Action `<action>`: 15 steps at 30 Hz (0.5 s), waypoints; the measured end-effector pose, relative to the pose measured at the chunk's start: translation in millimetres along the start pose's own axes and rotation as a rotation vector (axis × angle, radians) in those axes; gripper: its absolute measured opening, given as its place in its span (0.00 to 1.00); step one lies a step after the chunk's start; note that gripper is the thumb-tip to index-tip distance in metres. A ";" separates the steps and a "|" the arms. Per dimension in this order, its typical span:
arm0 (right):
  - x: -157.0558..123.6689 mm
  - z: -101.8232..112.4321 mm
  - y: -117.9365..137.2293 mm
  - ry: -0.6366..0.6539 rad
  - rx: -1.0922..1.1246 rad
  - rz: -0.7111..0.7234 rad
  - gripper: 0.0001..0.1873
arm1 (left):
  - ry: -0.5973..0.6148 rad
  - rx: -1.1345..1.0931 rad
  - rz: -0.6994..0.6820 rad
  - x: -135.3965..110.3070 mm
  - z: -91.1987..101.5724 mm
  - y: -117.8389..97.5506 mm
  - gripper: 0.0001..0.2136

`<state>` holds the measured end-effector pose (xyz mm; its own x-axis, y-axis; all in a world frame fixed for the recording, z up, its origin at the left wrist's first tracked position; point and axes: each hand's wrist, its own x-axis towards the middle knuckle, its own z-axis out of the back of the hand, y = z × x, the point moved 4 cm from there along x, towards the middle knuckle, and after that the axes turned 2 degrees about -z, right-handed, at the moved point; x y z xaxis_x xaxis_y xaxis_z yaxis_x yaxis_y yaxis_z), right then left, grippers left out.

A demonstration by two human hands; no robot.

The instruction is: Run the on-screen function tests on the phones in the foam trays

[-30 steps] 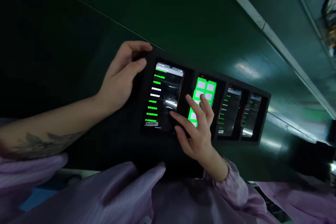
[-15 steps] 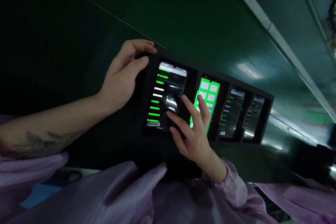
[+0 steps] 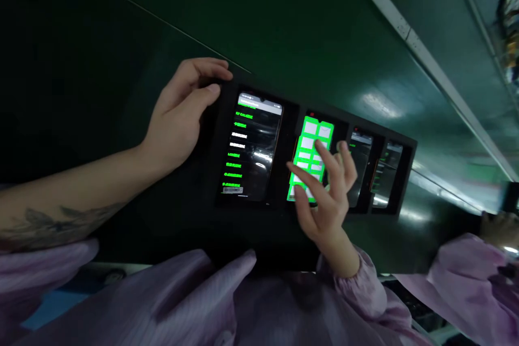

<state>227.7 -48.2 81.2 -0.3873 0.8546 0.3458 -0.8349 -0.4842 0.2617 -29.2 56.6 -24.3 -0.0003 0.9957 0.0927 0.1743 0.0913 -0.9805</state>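
A long black tray (image 3: 284, 113) holds several smartphones in a row of slots. My left hand (image 3: 176, 113) is at its upper left corner, thumb and bent fingers against the edge. The nearest smartphone (image 3: 253, 146) has a dark screen with green and white lines of text. Over the second smartphone (image 3: 310, 128), whose screen is bright green with white boxes, hovers my right hand (image 3: 326, 200). Its fingers are spread and hold nothing; whether a fingertip touches the glass I cannot tell. Partly behind that hand is the third smartphone (image 3: 364, 167); the fourth smartphone (image 3: 387, 178) lies beyond it.
The tray lies on a dark green tabletop (image 3: 243, 11). A pale metal strip (image 3: 381, 2) crosses the upper right. At the right edge are another person's pink sleeve (image 3: 466, 275) and hand (image 3: 500, 230).
My right hand has moved right, from the first smartphone to the green-screened second one. The left hand stays at the tray corner. Another person's hand and more of the sleeve have come into view at right.
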 end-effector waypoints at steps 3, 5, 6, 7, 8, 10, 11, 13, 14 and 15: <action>-8.3 16.9 -22.9 -0.073 -0.051 -0.056 0.19 | -0.019 0.035 -0.019 0.1 -0.3 -0.6 0.16; -17.1 25.7 -35.1 -0.090 -0.068 -0.084 0.20 | -0.029 0.037 -0.017 0.7 -0.6 -0.8 0.17; -22.1 29.2 -39.8 -0.096 -0.078 -0.097 0.20 | -0.032 0.032 -0.021 1.1 -0.7 -1.3 0.18; -27.2 32.0 -43.6 -0.099 -0.092 -0.111 0.20 | -0.034 0.028 -0.031 1.7 -0.7 -2.1 0.18; -32.1 34.0 -46.6 -0.099 -0.109 -0.126 0.20 | -0.033 0.026 -0.043 2.3 -0.7 -3.2 0.18; -40.9 35.3 -50.2 -0.088 -0.142 -0.147 0.19 | -0.017 0.036 -0.055 3.4 -1.5 -5.4 0.18; -44.4 34.6 -51.1 -0.077 -0.153 -0.154 0.19 | -0.004 0.042 -0.045 3.7 -2.2 -6.0 0.18; -49.5 31.2 -51.8 -0.050 -0.152 -0.166 0.19 | -0.001 0.036 -0.022 3.7 -3.3 -6.9 0.18; -51.0 29.0 -51.8 -0.038 -0.145 -0.171 0.19 | -0.014 0.036 -0.020 3.4 -3.7 -7.7 0.18; -51.9 26.6 -51.7 -0.027 -0.139 -0.176 0.19 | -0.029 0.040 -0.029 2.8 -4.0 -8.6 0.18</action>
<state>301.3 -72.5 73.7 -0.2216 0.9177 0.3298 -0.9355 -0.2956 0.1938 -26.8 58.5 -14.9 -0.0336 0.9926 0.1166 0.1341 0.1201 -0.9837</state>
